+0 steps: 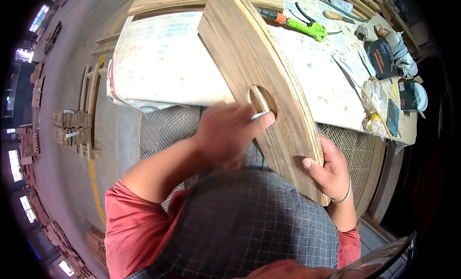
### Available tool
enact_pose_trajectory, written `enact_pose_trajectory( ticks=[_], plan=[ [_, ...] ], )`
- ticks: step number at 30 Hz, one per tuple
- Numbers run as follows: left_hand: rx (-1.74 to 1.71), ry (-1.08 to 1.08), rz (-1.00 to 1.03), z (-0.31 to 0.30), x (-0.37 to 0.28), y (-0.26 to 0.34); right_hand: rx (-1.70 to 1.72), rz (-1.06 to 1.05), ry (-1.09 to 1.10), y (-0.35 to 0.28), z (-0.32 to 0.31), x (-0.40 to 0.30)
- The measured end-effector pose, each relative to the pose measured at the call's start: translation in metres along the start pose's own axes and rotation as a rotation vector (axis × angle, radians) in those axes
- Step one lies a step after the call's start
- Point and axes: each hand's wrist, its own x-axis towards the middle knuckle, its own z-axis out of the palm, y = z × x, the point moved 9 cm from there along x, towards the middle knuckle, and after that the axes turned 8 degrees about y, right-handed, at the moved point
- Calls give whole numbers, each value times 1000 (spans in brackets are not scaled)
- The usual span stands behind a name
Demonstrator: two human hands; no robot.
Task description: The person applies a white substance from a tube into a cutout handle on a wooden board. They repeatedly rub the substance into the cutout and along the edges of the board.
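Note:
A curved wooden panel [284, 113] with an oval cut-out [268, 93] slants from the table down to my lap. My left hand [227, 133], blurred by motion, is at the near rim of the cut-out. Its fingers pinch a thin white piece [259, 115], mostly hidden, so its kind is unclear. My right hand [329, 167] grips the lower right edge of the panel, with the thumb on the face and the fingers around the outer edge.
A work table [162, 70] covered in printed sheeting holds another wooden board [169, 2]. To the right lie a green hand tool [306, 29], a wooden-handled tool [333, 15], a thin stick [376, 113], black boxes [381, 57] and plastic wrap [374, 92]. Stacked wood [74, 126] stands on the floor.

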Motion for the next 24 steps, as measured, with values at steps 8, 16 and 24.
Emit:
enact_pose_trajectory(
  ticks=[8, 16, 24],
  plan=[
    [-44, 12, -44, -2, -3, 1, -20, -38, 10, -5, 3, 0],
    [158, -137, -137, 3, 9, -24, 22, -5, 5, -1, 0, -1],
    [-169, -65, -284, 12, -11, 5, -17, -14, 13, -6, 0, 1]
  ],
)
